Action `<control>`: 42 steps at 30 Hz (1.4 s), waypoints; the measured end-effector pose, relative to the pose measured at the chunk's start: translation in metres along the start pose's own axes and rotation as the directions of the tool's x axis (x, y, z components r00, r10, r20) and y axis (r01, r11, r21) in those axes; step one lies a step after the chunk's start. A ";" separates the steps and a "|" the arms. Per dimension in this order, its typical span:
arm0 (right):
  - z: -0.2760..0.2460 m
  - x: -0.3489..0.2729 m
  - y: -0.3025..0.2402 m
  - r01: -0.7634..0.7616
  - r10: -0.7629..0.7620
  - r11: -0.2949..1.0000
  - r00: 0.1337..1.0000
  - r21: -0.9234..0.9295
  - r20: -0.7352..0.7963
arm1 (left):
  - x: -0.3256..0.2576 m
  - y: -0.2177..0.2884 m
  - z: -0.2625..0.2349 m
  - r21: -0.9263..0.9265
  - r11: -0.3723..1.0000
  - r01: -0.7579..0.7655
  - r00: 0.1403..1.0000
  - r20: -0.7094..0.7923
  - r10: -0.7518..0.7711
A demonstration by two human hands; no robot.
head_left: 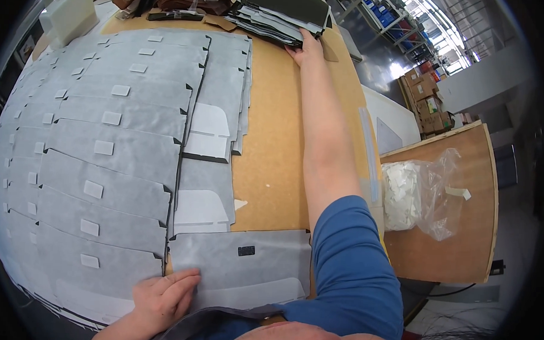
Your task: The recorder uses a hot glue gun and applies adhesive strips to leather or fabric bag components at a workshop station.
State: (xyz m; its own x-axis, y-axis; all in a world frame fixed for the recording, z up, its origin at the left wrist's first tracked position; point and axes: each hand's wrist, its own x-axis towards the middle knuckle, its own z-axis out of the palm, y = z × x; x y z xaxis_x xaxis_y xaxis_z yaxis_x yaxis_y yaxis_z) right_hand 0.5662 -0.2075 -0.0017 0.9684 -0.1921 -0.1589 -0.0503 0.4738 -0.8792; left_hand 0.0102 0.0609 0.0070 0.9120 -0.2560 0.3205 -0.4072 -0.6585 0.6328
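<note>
My right arm stretches to the far end of the table, where my right hand (pixel 306 49) closes on the near right corner of a stack of dark-faced, grey-backed sheets (pixel 283 10). How many layers lie between thumb and fingers is not visible. My left hand (pixel 167 297) rests low in front of me, its fingers extended over the left edge of a grey panel (pixel 221 258). This panel lies flat and carries a small black patch (pixel 246 250). Left of it, rows of overlapping grey panels (pixel 128 180) with small white labels cover the table.
Brown folded pieces (pixel 191 2) and a white plastic container (pixel 67 16) stand along the far side. Bare tan tabletop (pixel 266 170) shows in the middle. At right, a clear bag of white scraps (pixel 406 195) lies by a wooden board (pixel 443 251); cardboard boxes (pixel 427 97) stand beyond.
</note>
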 end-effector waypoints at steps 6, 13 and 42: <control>0.004 0.009 0.000 0.006 0.000 0.997 0.997 0.072 -0.078 | 0.001 0.000 -0.001 0.047 0.999 -0.012 0.999 0.039 0.010; 0.003 0.015 0.008 0.140 -0.134 0.990 0.977 0.020 -0.168 | 0.002 0.001 -0.001 0.040 0.999 -0.001 0.999 0.039 -0.001; -0.160 -0.114 -0.061 -0.001 -0.003 0.999 0.992 -0.032 -0.122 | -0.004 0.014 -0.008 -0.011 0.996 0.084 0.996 0.037 -0.084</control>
State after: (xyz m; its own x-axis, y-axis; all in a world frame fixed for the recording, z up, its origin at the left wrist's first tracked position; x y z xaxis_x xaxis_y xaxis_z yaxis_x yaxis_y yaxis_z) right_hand 0.4201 -0.3523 -0.0020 0.9315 -0.2969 -0.2103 -0.0594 0.4462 -0.8930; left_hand 0.0005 0.0590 0.0203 0.9442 -0.2259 0.2399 -0.3293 -0.6702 0.6651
